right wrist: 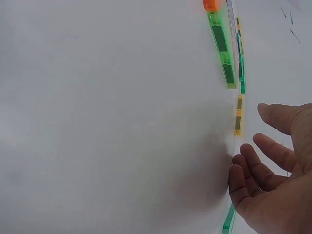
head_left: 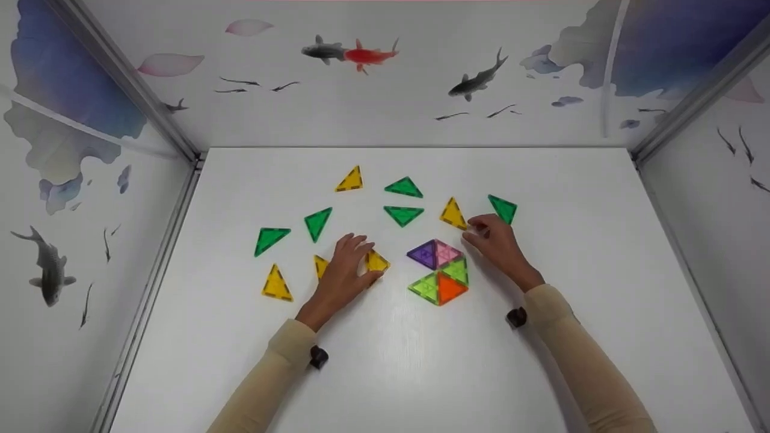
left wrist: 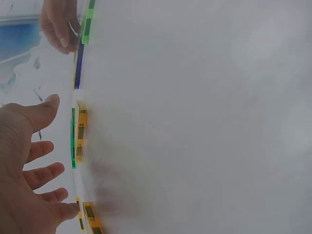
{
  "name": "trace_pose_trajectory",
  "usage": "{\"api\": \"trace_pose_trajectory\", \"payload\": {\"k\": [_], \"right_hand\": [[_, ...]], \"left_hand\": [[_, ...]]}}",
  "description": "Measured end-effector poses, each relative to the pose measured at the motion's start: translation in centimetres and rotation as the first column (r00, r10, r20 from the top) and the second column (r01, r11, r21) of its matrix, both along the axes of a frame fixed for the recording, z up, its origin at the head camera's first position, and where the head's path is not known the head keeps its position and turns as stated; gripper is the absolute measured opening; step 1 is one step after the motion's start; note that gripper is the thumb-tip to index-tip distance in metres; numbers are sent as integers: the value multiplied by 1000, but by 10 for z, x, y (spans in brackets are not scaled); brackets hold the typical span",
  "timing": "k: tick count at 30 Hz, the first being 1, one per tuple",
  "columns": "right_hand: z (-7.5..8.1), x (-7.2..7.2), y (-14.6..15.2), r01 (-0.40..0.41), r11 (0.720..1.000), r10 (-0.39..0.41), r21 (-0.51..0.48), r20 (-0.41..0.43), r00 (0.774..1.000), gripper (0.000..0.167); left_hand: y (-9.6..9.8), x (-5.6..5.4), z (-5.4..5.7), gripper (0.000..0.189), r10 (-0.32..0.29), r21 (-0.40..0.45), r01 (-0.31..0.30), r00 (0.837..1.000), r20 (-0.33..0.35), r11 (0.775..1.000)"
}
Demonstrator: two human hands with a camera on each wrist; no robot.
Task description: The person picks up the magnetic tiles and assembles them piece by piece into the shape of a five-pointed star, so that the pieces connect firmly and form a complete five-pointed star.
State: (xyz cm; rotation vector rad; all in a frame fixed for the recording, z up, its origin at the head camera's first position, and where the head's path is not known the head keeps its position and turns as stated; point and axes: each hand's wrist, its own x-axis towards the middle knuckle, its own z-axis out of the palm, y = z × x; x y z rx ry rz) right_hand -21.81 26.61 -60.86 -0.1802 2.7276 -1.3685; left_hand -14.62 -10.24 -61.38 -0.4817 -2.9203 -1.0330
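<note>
Flat, see-through magnetic tiles lie on a white table. My left hand [head_left: 344,270] is over a yellow triangle tile [head_left: 378,261], its thumb and fingers spread apart; in the left wrist view the thumb stands clear of that tile [left wrist: 81,135]. Partly behind this hand lies another yellow tile [head_left: 320,266]. My right hand [head_left: 498,245] is beside a yellow triangle tile [head_left: 453,214], fingers loosely bent, with a gap to the tile [right wrist: 239,115] in the right wrist view. Between the hands, purple [head_left: 424,254], pink [head_left: 447,252], light green [head_left: 426,288] and orange [head_left: 451,288] triangles lie edge to edge.
Green triangle tiles [head_left: 403,215] are scattered toward the back and left, one [head_left: 503,208] just beyond my right hand. More yellow tiles lie at the back [head_left: 351,179] and left [head_left: 277,284]. White walls [head_left: 409,120] with painted fish enclose the table.
</note>
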Motion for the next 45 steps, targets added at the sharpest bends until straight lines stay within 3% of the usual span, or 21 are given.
{"api": "trace_pose_trajectory", "payload": {"k": [4, 10, 18, 26, 36, 45], "right_hand": [[-4, -11, -8, 54, 998, -54, 18, 16, 998, 45], [-7, -21, -19, 83, 993, -88, 81, 55, 995, 50], [-6, -32, -32, 26, 986, -36, 168, 56, 998, 59], [-3, -40, -40, -38, 968, 27, 250, 49, 998, 68], [0, -38, -41, -73, 949, 66, 305, 34, 997, 53], [5, -38, -42, -97, 925, 74, 368, 77, 994, 42]], "left_hand": [[3, 4, 2, 61, 37, -27, -37, 999, 14, 999], [8, 7, 0, 65, 62, -118, -66, 997, -38, 991], [9, 3, -2, 74, 39, -205, -47, 998, -43, 978], [9, -1, -1, 76, 42, -201, -44, 999, -14, 979], [10, -4, 3, 62, 24, -220, -18, 999, 22, 975], [13, -7, 9, 61, 58, -216, -25, 988, 144, 976]]}}
